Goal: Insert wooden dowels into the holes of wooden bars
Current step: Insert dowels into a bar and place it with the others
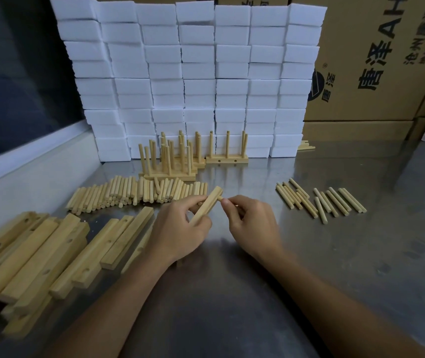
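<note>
My right hand (250, 223) has thumb and forefinger pinched together on a wooden dowel (221, 199), only its tip showing, butted against the far end of the wooden bar (206, 209). My left hand (180, 228) has its fingers curled and clamped round that bar's middle, holding it tilted off the steel table (335, 254), far end up and to the right. I cannot tell whether the tip is already in a hole; the hole itself is hidden. To do this well I'd keep the dowel square to the bar face, brace the bar firmly, push straight with a slight twist, and not let it cock sideways or it'll likely jam. Left of the hands lies the pile of loose bars (38, 254), holes visible in some. Just beyond the hands sits the big dowel heap (134, 195); a smaller spread of dowels (322, 200) lies to the right, well apart. Farther back stand the finished racks (180, 161) with dowels upright, against a wall of white foam blocks (193, 73). Cardboard cartons (374, 60) far right.
</note>
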A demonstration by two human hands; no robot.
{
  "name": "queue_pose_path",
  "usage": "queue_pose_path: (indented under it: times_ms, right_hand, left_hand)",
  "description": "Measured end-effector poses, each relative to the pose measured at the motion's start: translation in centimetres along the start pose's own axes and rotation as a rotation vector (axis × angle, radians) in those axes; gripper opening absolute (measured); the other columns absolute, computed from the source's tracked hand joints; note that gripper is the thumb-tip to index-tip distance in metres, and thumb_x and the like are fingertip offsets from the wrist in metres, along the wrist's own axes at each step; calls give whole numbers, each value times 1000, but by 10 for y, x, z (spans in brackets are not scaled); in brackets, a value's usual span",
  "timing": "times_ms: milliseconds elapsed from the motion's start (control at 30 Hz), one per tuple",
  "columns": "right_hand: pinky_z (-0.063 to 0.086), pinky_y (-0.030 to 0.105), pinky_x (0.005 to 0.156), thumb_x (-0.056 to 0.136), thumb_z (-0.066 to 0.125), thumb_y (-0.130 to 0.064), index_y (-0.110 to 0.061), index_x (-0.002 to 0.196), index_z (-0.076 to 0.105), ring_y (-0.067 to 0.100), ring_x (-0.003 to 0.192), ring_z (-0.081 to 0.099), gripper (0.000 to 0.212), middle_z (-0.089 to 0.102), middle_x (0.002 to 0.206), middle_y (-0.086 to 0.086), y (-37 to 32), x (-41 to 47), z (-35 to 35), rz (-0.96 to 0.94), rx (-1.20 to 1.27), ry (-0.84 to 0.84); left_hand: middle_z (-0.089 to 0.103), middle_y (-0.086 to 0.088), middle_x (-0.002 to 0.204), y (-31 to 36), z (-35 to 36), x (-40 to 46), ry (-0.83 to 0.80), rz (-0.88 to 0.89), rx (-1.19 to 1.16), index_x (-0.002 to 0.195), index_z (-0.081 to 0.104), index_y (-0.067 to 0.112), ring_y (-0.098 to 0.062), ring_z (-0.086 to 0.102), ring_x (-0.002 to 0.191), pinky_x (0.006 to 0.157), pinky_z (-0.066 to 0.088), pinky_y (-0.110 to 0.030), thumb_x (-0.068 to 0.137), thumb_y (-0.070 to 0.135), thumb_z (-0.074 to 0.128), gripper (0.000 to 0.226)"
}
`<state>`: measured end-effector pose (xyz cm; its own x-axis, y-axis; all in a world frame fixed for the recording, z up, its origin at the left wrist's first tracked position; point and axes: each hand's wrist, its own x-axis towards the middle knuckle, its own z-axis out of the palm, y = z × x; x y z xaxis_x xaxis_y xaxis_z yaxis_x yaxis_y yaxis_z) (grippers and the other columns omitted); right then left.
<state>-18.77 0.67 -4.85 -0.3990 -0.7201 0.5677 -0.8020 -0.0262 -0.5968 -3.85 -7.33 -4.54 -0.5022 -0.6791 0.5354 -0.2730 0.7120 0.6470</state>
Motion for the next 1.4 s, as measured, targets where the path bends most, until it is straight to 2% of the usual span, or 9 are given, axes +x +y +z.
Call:
queue_pose_path:
  times_ms: [100, 267, 400, 567, 700, 900, 1033, 1267, 1400]
  right_hand:
    - [50, 29, 55, 95, 58, -42, -18, 97, 75, 7, 57, 57, 30, 66, 68, -7, 1, -1, 0, 12, -22, 29]
    - [44, 25, 53, 90, 62, -50, -19, 85, 73, 7, 57, 56, 33, 64, 63, -8, 3, 2, -3, 27, 1, 102]
    - [53, 35, 56, 92, 50, -59, -26, 92, 66, 9, 58, 60, 37, 62, 61, -6, 1, 2, -7, 83, 122, 110]
    - [49, 32, 56, 96, 47, -51, -22, 72, 64, 10, 57, 57, 42, 60, 59, -4, 6, 3, -5, 173, 60, 13]
    - [57, 35, 69, 96, 55, -41, -23, 77, 68, 8, 65, 61, 30, 65, 69, -9, 10, 4, -1, 207, -120, -132]
    - [56, 36, 71, 95, 54, -41, -21, 90, 70, 13, 76, 61, 26, 67, 82, -7, 6, 3, 0, 154, -255, -230]
    - [52, 33, 75, 96, 53, -38, -21, 102, 68, 17, 91, 60, 23, 64, 97, -3, 4, 3, -2, 34, -341, -265]
    - [31, 40, 99, 95, 43, -55, -30, 123, 59, 17, 120, 48, 41, 52, 132, -6, 3, 4, 9, -106, -398, -385]
    - [20, 47, 114, 96, 41, -57, -30, 136, 50, 19, 136, 36, 49, 43, 147, -1, 14, 15, -3, -18, -567, -234]
  left_hand:
    - [64, 15, 72, 1, -2, -2, -13, 75, 118, 103, 69, 38, -3, 49, 47, 44, 31, -12, 78, 29, 61, 28]
    - [60, 5, 62, -7, 3, -1, 16, -42, 132, 88, 69, 27, -10, 49, 50, 47, 33, -26, 89, 23, 60, 10]
    - [67, -2, 72, -7, 3, 2, 103, -114, 5, 101, 65, 22, -13, 58, 48, 47, 49, -35, 98, 23, 52, 14]
    - [66, 1, 81, 1, 9, 3, 172, -308, -301, 137, 48, 19, -17, 55, 37, 34, 37, -21, 104, 30, 42, 35]
    - [67, 3, 68, 3, 11, 4, 124, -472, -566, 132, 49, 22, -24, 47, 41, 33, 33, -25, 99, 16, 51, 34]
    - [67, -4, 68, 1, 9, 7, 225, -552, -667, 86, 55, 37, -22, 50, 41, 38, 35, -29, 90, 3, 53, 35]
    - [70, -4, 82, -2, 10, 11, 281, -589, -700, 101, 63, 9, -22, 58, 46, 37, 41, -26, 94, 7, 55, 11]
    - [68, -6, 88, -9, 12, 11, 251, -589, -713, 133, 49, 4, -17, 54, 43, 32, 31, -23, 101, 13, 48, 34]
    - [65, -4, 83, -10, 12, 10, 232, -573, -696, 138, 46, 4, -17, 52, 42, 33, 30, -25, 101, 14, 49, 39]
